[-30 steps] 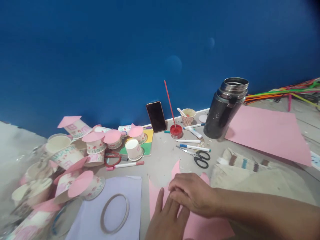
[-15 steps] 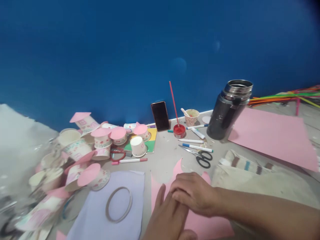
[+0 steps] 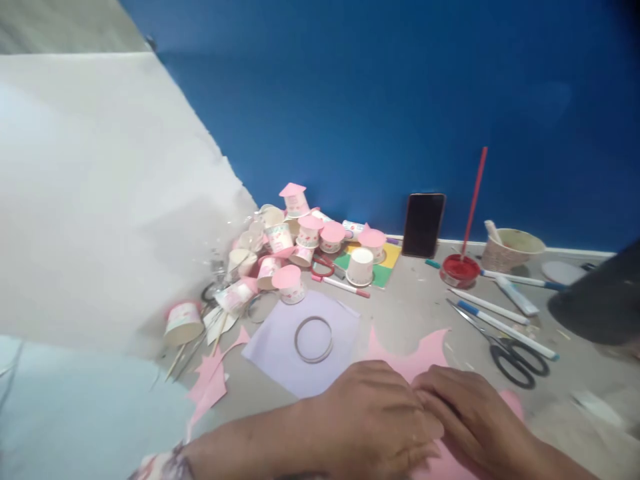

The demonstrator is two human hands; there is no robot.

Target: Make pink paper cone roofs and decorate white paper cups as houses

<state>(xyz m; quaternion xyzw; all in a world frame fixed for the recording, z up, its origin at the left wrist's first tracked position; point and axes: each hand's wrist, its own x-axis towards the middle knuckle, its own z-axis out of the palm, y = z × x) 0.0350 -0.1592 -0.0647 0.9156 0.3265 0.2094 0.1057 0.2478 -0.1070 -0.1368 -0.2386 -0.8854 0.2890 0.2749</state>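
My left hand [image 3: 377, 420] lies at the bottom centre over a cut pink paper [image 3: 425, 352], its fingers curled toward the other hand. My right hand [image 3: 470, 407] meets it from the right, with bent fingers touching the left fingertips. Anything between the fingers is hidden. The pink paper has curved cut edges and shows above and below the hands. Left of them, a grey ring [image 3: 297, 340] rests on lilac paper [image 3: 275, 353]. Black-handled scissors [image 3: 511, 353] lie right of the pink paper, beside white markers [image 3: 507, 327].
Paper cups with pink tops [image 3: 310, 230] are piled at the left, with pink scraps [image 3: 213, 380] below. A dark phone [image 3: 423, 225] leans on the blue wall. Behind the scissors stand a red paint pot [image 3: 460, 272], a patterned cup [image 3: 513, 250] and a dark bottle [image 3: 600, 293].
The view has swung left, so the table items appear farther right. My left hand has turned to point rightward, its forearm now entering from the lower left. The two hands still touch.
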